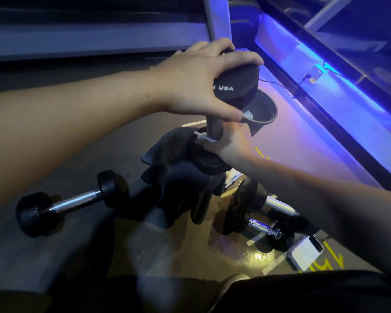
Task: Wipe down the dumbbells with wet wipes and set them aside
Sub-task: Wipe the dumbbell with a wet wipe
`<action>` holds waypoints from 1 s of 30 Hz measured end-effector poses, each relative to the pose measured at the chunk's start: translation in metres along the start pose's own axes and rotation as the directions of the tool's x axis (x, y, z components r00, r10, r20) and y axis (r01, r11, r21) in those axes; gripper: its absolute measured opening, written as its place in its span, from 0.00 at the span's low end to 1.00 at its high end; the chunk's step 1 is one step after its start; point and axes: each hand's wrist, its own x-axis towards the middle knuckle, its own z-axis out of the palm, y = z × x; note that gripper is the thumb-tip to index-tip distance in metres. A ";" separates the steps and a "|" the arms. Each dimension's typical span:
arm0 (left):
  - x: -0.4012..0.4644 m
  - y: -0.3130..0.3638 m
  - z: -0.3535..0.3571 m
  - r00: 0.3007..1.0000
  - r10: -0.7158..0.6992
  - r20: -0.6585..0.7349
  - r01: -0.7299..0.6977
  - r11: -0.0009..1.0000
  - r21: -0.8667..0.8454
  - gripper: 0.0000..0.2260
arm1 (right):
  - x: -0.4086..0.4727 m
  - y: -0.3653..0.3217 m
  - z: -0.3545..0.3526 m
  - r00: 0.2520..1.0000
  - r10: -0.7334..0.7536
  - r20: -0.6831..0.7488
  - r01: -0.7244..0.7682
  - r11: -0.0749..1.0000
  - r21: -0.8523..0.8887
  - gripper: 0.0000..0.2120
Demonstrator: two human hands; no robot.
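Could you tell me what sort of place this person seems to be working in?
Most likely a gym floor. Several dumbbells lie about, one at the left and more at the right, beside a grey metal frame, probably a rack, and blue strip lighting.

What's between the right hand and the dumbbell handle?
Head view: a white wet wipe, pressed by the right hand around the upright dumbbell handle.

black dumbbell (236, 86), white wipe (204, 139), blue light strip (348, 86)
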 end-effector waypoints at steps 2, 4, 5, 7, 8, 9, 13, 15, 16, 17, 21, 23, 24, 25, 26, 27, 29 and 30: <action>-0.001 -0.003 -0.001 1.000 -0.004 -0.002 0.004 1.000 -0.010 0.38 | 0.008 0.005 -0.001 0.996 -0.034 0.085 0.033 0.999 0.015 0.25; -0.002 -0.004 -0.003 1.000 -0.005 0.000 0.005 1.000 -0.026 0.38 | 0.016 0.009 -0.009 0.969 -0.075 0.235 0.062 0.996 0.066 0.26; -0.002 -0.005 -0.003 1.000 -0.003 0.004 0.003 0.999 -0.032 0.38 | 0.021 0.013 -0.013 0.945 -0.097 0.313 0.062 0.991 0.119 0.24; -0.003 -0.005 -0.004 1.000 0.005 0.016 -0.004 0.999 -0.036 0.38 | 0.028 0.019 -0.025 0.881 -0.127 0.456 0.037 0.979 0.202 0.19; -0.003 -0.005 -0.005 1.000 0.010 0.022 -0.009 0.999 -0.032 0.38 | 0.031 0.021 -0.028 0.848 -0.134 0.512 0.031 0.978 0.204 0.17; -0.004 -0.004 -0.005 1.000 0.011 0.025 -0.011 1.000 -0.027 0.38 | 0.033 0.022 -0.030 0.825 -0.136 0.548 0.034 0.981 0.192 0.17; -0.003 -0.001 -0.004 1.000 0.002 0.022 -0.001 1.000 -0.023 0.38 | 0.034 0.017 -0.020 0.863 -0.121 0.491 0.066 0.990 0.127 0.25; -0.002 -0.001 -0.004 1.000 -0.010 0.019 0.010 0.999 -0.035 0.38 | 0.027 0.014 -0.010 0.936 -0.126 0.327 0.121 0.992 0.038 0.29; -0.002 -0.002 -0.004 1.000 -0.017 0.017 0.018 0.999 -0.042 0.38 | 0.020 0.010 -0.008 0.967 -0.110 0.230 0.114 0.993 -0.006 0.29; -0.001 -0.003 -0.005 1.000 -0.023 0.014 0.023 0.999 -0.049 0.38 | 0.012 0.006 -0.006 0.987 -0.080 0.136 0.086 0.996 -0.034 0.26; -0.002 -0.009 -0.004 1.000 -0.021 0.007 0.021 0.996 -0.088 0.37 | -0.009 -0.009 -0.001 0.993 0.078 -0.087 -0.081 0.996 -0.027 0.21; -0.003 -0.012 -0.004 1.000 -0.021 0.000 0.021 0.994 -0.111 0.36 | -0.009 -0.010 0.003 0.990 0.086 -0.114 -0.090 0.996 -0.027 0.24; -0.003 -0.014 -0.004 1.000 -0.022 -0.006 0.021 0.993 -0.114 0.36 | -0.007 -0.009 0.004 0.991 0.067 -0.113 -0.069 0.997 -0.018 0.24; -0.002 -0.015 -0.004 1.000 -0.021 -0.011 0.020 0.993 -0.115 0.36 | -0.003 -0.006 0.004 0.994 0.033 -0.100 -0.033 0.999 0.003 0.23; -0.002 -0.017 -0.005 1.000 -0.020 -0.013 0.018 0.993 -0.115 0.36 | 0.001 -0.003 0.001 0.998 -0.010 -0.066 0.013 0.999 0.035 0.21; -0.002 -0.019 -0.005 1.000 -0.019 -0.010 0.017 0.993 -0.119 0.36 | 0.005 0.000 -0.003 0.999 -0.052 -0.005 0.053 0.996 0.077 0.18; -0.003 -0.023 -0.007 1.000 -0.011 0.002 0.011 0.991 -0.135 0.37 | 0.012 0.001 -0.016 0.979 -0.125 0.162 0.103 0.985 0.139 0.15; -0.003 -0.026 -0.008 1.000 -0.003 0.011 0.005 0.990 -0.143 0.37 | 0.015 0.001 -0.023 0.960 -0.146 0.241 0.111 0.982 0.156 0.15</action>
